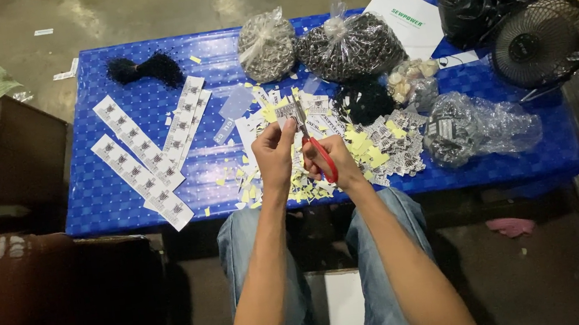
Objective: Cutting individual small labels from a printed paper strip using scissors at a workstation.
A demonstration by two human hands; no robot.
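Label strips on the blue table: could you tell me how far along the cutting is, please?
Done: a pile of cut labels and yellow scraps. In hand: the left hand holds a label piece while the right hand works red scissors. Left: several uncut strips.

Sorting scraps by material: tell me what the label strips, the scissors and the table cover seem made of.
Label strips: probably matte white paper, flat and printed in black. Scissors in the right hand: glossy red handles, likely plastic; grey blade looks metal. Table cover: shiny blue sheet with glare, likely plastic or oilcloth. The left hand holds a small label piece, seemingly the same paper.
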